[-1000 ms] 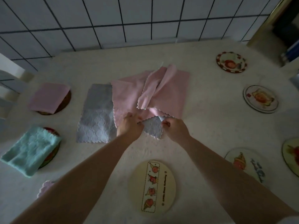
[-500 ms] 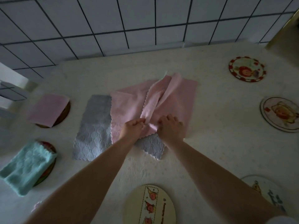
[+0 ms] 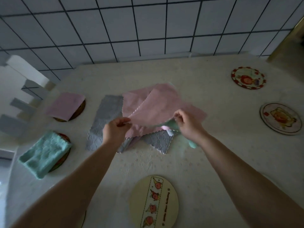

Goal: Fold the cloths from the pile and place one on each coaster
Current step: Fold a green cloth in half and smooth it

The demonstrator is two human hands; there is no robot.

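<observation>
Hands pinch the pink cloth (image 3: 158,111) at two corners, left hand (image 3: 115,129) and right hand (image 3: 187,124), lifting it off the pile; next we fold it in half.

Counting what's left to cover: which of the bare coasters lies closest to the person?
The cream oval coaster with the strip of red fruit pictures, between the forearms at the near table edge. The two round bare ones sit far right.
</observation>
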